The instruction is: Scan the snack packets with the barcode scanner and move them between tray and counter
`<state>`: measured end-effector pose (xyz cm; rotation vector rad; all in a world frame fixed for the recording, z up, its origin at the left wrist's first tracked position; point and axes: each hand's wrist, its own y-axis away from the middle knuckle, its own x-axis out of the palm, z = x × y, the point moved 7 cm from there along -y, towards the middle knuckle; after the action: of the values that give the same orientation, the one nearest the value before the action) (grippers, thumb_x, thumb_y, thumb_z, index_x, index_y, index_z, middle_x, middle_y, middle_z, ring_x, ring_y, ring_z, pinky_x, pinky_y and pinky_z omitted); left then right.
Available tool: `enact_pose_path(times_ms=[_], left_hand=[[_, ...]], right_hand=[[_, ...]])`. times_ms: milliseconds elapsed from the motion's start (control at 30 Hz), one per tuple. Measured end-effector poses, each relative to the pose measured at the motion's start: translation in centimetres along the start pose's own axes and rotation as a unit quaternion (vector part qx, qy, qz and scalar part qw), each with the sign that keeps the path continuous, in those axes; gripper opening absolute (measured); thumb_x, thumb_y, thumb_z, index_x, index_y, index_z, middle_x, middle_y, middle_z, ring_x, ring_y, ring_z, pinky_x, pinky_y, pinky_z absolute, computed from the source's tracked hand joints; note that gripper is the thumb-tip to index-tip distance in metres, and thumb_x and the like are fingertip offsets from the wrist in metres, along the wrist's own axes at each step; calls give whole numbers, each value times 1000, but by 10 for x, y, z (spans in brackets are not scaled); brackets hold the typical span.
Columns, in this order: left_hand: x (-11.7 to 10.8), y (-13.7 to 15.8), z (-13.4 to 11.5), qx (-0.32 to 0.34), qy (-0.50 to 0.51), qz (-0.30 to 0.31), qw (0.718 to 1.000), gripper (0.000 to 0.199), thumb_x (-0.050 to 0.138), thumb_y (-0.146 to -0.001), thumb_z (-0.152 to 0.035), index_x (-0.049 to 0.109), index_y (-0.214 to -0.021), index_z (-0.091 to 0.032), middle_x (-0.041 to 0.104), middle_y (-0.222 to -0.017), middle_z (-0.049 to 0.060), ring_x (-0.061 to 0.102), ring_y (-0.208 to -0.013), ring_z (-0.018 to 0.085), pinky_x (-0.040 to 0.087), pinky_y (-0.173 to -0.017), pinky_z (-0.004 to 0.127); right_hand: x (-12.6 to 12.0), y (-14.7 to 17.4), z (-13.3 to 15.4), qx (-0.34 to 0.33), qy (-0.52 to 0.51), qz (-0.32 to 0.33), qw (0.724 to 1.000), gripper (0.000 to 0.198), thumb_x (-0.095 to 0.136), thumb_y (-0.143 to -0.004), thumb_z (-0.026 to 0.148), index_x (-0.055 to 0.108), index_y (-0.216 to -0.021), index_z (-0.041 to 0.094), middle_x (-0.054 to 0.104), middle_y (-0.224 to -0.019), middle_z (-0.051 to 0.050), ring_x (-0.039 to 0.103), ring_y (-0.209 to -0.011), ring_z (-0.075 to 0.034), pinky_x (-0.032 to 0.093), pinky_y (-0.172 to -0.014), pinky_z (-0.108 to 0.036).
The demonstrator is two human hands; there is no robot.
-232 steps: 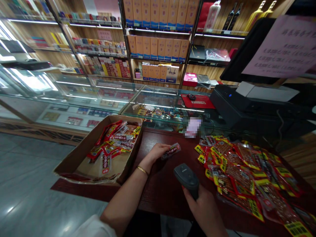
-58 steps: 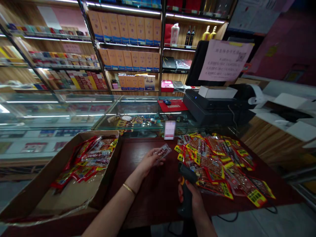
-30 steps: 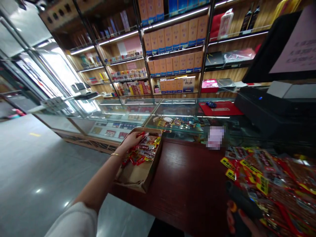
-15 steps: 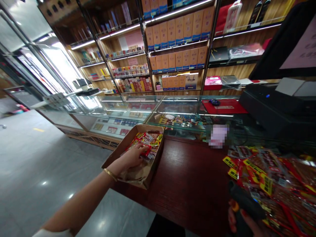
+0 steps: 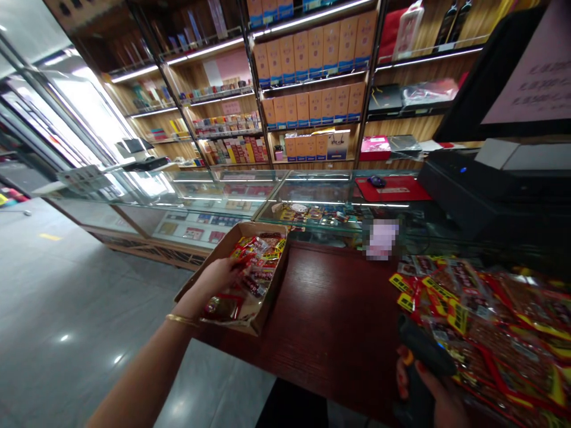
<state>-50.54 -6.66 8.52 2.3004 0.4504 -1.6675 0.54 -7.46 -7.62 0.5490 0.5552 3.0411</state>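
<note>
My left hand (image 5: 215, 280), with a gold bangle at the wrist, reaches into an open cardboard box (image 5: 272, 312) at the left end of the brown table. Its fingers are bent together at the red edge of a snack packet (image 5: 243, 260); part of the grip is hidden. Other red and yellow packets lie around it, and one packet (image 5: 223, 307) rests in the near end of the box. At the lower right, my right hand (image 5: 423, 383) is wrapped round the handle of a dark barcode scanner (image 5: 426, 345), beside a pile of snack packets (image 5: 499, 333).
Beyond the brown table (image 5: 325, 315) stand glass display counters (image 5: 214, 202). A blurred pinkish patch (image 5: 381, 239) lies at the table's back edge. Behind the pile are a black machine (image 5: 491, 190), a monitor (image 5: 526, 83) and a mouse (image 5: 377, 181) on a red mat.
My left hand has drawn back a little to the left inside the box. A packet now shows in the near end, where bare cardboard was. My right hand still holds the scanner.
</note>
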Motion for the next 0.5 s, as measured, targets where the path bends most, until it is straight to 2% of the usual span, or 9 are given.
enact_pose_path(times_ms=[133, 233, 333, 400, 433, 500], left_hand=[[-13, 14, -40, 50, 104, -50, 992, 44, 52, -94, -35, 73, -131, -24, 81, -116, 5, 73, -106, 28, 54, -92, 32], [-16, 24, -76, 41, 65, -121, 990, 48, 45, -95, -23, 69, -136, -22, 77, -125, 8, 71, -112, 29, 52, -97, 35], [-17, 26, -95, -47, -20, -154, 987, 46, 47, -91, -17, 68, -132, -18, 79, -111, 16, 73, -103, 36, 52, -91, 43], [-17, 23, -105, -76, 3, -157, 985, 41, 45, -92, -21, 64, -128, -14, 77, -96, 17, 72, -93, 38, 51, -83, 43], [-14, 20, -114, -62, 44, -161, 984, 38, 44, -92, -22, 63, -123, -15, 76, -93, 15, 71, -91, 36, 50, -80, 42], [-3, 15, -141, 11, 173, -162, 971, 28, 42, -89, -21, 62, -109, -18, 73, -92, 10, 68, -91, 31, 49, -79, 37]], right_hand=[[1, -1, -1, 4, 11, 17, 1000, 48, 89, -65, 60, 73, -86, 20, 69, -59, -3, 60, -47, -19, 51, -46, -29], [4, -1, 0, -6, 18, 25, 1000, 47, 87, -69, 60, 75, -87, 19, 70, -60, -3, 61, -48, -18, 51, -47, -28], [8, -1, 3, -30, -2, 23, 999, 46, 87, -69, 60, 75, -84, 18, 68, -57, -2, 60, -45, -16, 49, -45, -26], [10, -2, 4, -44, -15, 26, 999, 45, 86, -70, 60, 75, -83, 18, 68, -56, -1, 59, -44, -15, 47, -44, -25], [11, -4, 3, -45, -16, 31, 998, 45, 86, -71, 60, 75, -84, 18, 68, -56, -1, 60, -44, -15, 48, -44, -25], [11, -6, 0, -43, -16, 37, 998, 45, 86, -72, 60, 76, -86, 18, 69, -56, -2, 59, -43, -15, 47, -44, -24]])
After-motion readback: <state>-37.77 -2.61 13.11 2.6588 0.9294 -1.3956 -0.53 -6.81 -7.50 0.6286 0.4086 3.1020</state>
